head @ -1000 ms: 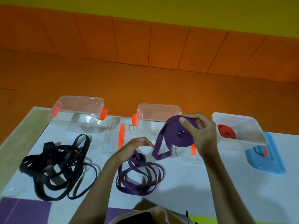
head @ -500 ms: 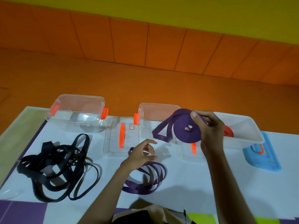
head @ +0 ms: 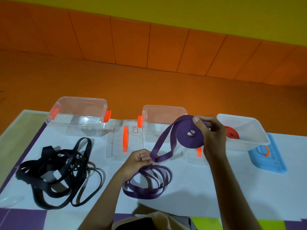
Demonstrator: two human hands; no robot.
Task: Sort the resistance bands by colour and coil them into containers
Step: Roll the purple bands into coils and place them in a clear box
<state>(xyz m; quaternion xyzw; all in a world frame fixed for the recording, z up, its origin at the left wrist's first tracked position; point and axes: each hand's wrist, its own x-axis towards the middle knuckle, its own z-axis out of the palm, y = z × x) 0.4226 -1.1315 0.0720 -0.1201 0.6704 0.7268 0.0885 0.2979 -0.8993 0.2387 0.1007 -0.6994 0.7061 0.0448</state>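
Spread half a second ago, the left hand (head: 137,161) now pinches the hanging tail of the purple coil (head: 183,141), just above loose purple bands (head: 147,186). The right hand (head: 213,135) grips that coil before the middle clear container (head: 164,113); a red coil (head: 234,130) lies in the white container (head: 252,138).

Two forearms enter from the bottom edge of the frame, both bare up to the left hand (head: 139,159) and right hand (head: 212,135). Hands bare as well. Right thumbnail visible, cut short. Bottom centre: tan garment (head: 166,219), creased, with a dark, near-black patch (head: 132,225) below its fold. Type of garment cannot be told.
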